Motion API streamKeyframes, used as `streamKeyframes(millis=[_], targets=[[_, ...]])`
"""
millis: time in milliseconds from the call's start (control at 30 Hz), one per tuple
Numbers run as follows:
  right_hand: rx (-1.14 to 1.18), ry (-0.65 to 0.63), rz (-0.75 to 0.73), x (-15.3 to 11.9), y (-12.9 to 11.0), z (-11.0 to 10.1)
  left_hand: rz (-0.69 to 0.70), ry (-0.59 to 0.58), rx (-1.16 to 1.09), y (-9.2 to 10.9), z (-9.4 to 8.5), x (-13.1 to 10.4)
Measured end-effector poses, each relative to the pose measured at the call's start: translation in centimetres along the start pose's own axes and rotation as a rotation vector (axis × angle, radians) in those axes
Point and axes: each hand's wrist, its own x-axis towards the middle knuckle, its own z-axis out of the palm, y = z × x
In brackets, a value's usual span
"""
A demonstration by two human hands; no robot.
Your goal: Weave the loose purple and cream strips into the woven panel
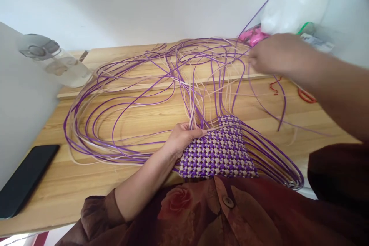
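A partly woven panel [217,153] in a purple and beige check lies at the table's near edge, against my shirt. My left hand [184,138] grips its upper left edge, the thumb lying on top and several upright strands rising beside the fingers. Long purple and beige strands [76,113] spread from the panel in wide loops to the left, back and right. Up at the back right, my right hand [271,54] is raised and blurred by motion. Its fingers are closed, apparently on a thin strand, whose hold is partly hidden.
On the left, a clear bottle with a grey lid [69,67] stands behind a black phone [27,178]. A white plastic bag [292,4], a pink item [253,36] and red scissor-like handles [306,95] are at the right. A raised wooden board [129,84] runs along the wall.
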Motion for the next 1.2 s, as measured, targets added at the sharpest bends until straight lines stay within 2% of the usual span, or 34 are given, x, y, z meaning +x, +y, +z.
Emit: streamKeyframes(millis=[33, 100, 133, 200, 267, 367, 433, 500, 600, 733, 833, 933, 1067, 1133, 1200], targets=[[-0.008, -0.034, -0.046, -1.3, -1.8, 1.4, -0.003, -0.003, -0.002, 0.0, 0.0, 0.0], [0.101, -0.394, -0.307, -4.2, -4.7, 3.9, -0.003, 0.000, -0.016, 0.1, 0.0, -0.1], [0.134, -0.504, -0.380, -5.6, -5.7, 5.0, -0.001, 0.003, -0.025, 0.1, 0.0, -0.1], [0.131, -0.555, -0.397, -7.9, -6.5, 6.2, -0.001, 0.001, -0.036, 0.1, 0.0, -0.1], [0.143, -0.539, -0.338, -9.1, -6.2, 6.3, -0.004, -0.008, -0.030, 0.1, 0.0, -0.1], [0.299, -0.602, -0.271, -9.8, -5.6, 4.9, 0.009, -0.020, -0.018, 0.0, 0.0, -0.1], [0.507, -0.639, -0.237, -10.0, -5.9, 3.9, 0.020, -0.015, -0.001, 0.0, -0.1, 0.0], [0.782, -0.649, -0.215, -10.0, -6.6, 3.6, 0.026, -0.005, 0.019, 0.1, 0.0, 0.0], [1.085, -0.652, -0.156, -9.7, -7.6, 4.9, 0.050, -0.006, 0.025, 0.2, 0.1, -0.1], [1.073, -0.568, 0.082, -8.7, -7.5, 8.0, 0.061, -0.016, -0.001, 0.3, 0.2, -0.1], [1.058, -0.605, 0.162, -8.0, -7.1, 9.7, 0.070, -0.011, -0.002, 0.2, 0.2, -0.1], [1.037, -0.619, 0.132, -7.5, -7.2, 10.1, 0.101, -0.026, 0.002, 0.2, 0.1, 0.0], [0.906, -0.597, -0.009, -7.1, -8.5, 9.2, 0.144, -0.044, 0.014, 0.1, -0.1, 0.1], [0.746, -0.535, -0.100, -7.2, -9.4, 8.9, 0.146, -0.050, 0.010, 0.0, -0.1, 0.2], [0.553, -0.420, -0.202, -7.3, -10.3, 8.5, 0.137, -0.062, -0.013, -0.1, -0.1, 0.3]])
